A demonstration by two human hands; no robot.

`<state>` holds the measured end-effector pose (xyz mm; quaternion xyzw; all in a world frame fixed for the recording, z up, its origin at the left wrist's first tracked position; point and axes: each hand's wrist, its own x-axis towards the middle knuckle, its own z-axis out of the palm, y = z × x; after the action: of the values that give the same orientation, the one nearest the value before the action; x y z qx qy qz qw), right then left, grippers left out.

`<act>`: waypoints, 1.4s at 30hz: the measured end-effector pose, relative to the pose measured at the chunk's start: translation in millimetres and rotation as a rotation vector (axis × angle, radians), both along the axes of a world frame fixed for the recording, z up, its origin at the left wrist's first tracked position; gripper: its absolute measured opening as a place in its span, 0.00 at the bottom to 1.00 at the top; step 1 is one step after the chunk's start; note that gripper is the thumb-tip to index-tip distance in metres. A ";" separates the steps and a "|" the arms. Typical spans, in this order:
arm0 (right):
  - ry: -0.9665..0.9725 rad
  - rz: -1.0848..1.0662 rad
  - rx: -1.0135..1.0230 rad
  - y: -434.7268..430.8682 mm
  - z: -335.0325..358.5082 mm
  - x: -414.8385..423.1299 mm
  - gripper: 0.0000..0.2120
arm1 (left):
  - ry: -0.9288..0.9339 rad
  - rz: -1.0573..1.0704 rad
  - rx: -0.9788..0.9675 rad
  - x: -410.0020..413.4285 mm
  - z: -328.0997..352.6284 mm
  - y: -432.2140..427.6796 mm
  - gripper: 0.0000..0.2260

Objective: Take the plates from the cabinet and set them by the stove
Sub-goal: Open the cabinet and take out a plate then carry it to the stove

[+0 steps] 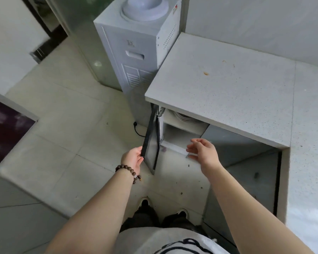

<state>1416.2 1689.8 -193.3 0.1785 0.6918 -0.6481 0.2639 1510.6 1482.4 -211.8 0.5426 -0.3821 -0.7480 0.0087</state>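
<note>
The left hand (133, 158) grips the open cabinet door (151, 142), the right hand (203, 150) reaches in with relaxed fingers, and the plates (182, 117) on the upper shelf are not yet taken.

The left hand (133, 158) gripped the cabinet door (151, 142). The right hand (203, 151) hovered, fingers relaxed, before the cabinet (180, 132), where what seemed plates (182, 116) sat on the upper shelf.
</note>
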 end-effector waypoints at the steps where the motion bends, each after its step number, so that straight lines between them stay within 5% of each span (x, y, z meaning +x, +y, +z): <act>1: -0.006 0.016 0.005 -7.2 -1.3 2.0 0.05 | 0.004 0.014 -0.023 2.4 2.4 -8.8 0.16; 6: -0.010 0.070 0.044 -37.7 -2.8 2.6 0.06 | 0.074 0.065 -0.071 8.1 11.0 -49.9 0.10; 12: -0.026 0.107 0.068 -64.8 -1.6 -0.1 0.08 | 0.112 -0.027 0.010 23.1 14.0 -69.0 0.23; 17: -0.035 0.083 0.061 -69.2 1.7 -5.4 0.07 | 0.093 -0.179 -0.222 16.7 20.0 -73.3 0.21; 24: -0.136 -0.161 -0.062 -38.9 -1.2 -22.2 0.04 | 0.251 -0.298 -0.238 -34.2 38.1 -45.0 0.15; 42: -0.317 -0.831 -0.499 15.1 -20.9 -110.2 0.09 | 0.210 -0.429 -0.198 -70.8 30.4 12.5 0.13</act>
<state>1305.9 1704.9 -214.2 0.4661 0.3382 -0.8086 0.1201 1439.8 1494.9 -181.4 0.3651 -0.5570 -0.7437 -0.0575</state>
